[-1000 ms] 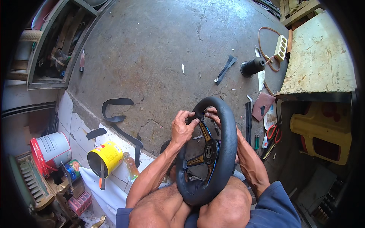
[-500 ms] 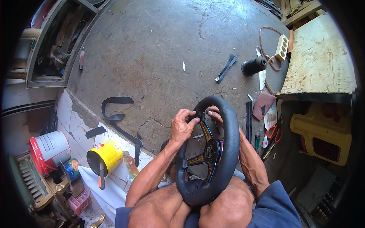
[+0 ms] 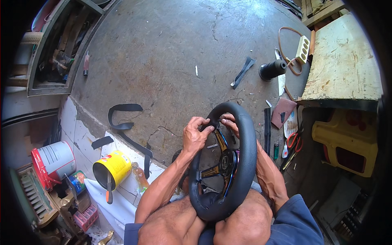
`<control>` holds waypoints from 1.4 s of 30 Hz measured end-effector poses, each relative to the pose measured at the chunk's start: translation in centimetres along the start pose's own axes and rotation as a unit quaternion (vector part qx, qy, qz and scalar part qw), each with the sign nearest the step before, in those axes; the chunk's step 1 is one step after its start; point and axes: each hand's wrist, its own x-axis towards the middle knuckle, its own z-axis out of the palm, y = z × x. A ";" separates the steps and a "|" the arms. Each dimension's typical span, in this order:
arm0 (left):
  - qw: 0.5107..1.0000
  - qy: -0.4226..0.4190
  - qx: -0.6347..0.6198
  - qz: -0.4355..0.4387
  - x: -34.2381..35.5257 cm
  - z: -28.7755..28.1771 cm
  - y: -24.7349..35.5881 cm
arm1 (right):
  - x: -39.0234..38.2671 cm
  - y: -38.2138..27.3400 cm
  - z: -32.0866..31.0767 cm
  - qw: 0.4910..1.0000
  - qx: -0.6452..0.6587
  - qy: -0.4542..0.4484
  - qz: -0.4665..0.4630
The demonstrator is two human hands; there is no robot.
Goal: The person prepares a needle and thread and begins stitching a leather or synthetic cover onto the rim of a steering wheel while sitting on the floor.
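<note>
A steering wheel (image 3: pixel 246 153) with a black padded cover stands tilted between my knees, its dark glossy spokes (image 3: pixel 221 142) meeting at a round hub (image 3: pixel 227 161). My left hand (image 3: pixel 196 132) is closed on the far left part of the rim, thumb and fingers pressing the cover near the top spoke. Inside the ring, my right hand (image 3: pixel 230 123) pinches a thin needle-like piece (image 3: pixel 221 120) by the cover's inner edge. The rim hides part of this hand, and the piece is too small to make out fully.
On the floor are a black thread cone (image 3: pixel 272 70), black strips (image 3: pixel 126 107), orange-handled scissors (image 3: pixel 295 141) and sandpaper (image 3: pixel 283 112). A power strip (image 3: pixel 302 50) lies beside the worn cabinet (image 3: pixel 345 57) at right. A yellow can (image 3: pixel 120 169) and white bucket (image 3: pixel 57 161) stand at left.
The fingertips of my right hand have shifted slightly at the cover's inner edge. My left hand and the wheel have hardly moved.
</note>
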 end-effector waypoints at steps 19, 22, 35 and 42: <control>0.997 0.008 -0.078 -0.007 -0.2 0.8 -2.1 | -1.2 -4.8 -1.3 0.998 -0.035 0.013 -0.041; 0.997 0.014 -0.077 -0.006 -0.4 0.9 -2.4 | -0.8 -3.1 -0.4 0.998 -0.051 0.028 -0.025; 0.984 0.042 -0.166 -0.052 0.2 2.4 -1.8 | -2.1 -9.1 -1.5 0.976 -0.175 0.099 -0.087; 0.968 0.095 -0.231 -0.010 0.4 3.2 -2.9 | -4.9 -19.9 -0.1 0.991 0.058 0.119 -0.036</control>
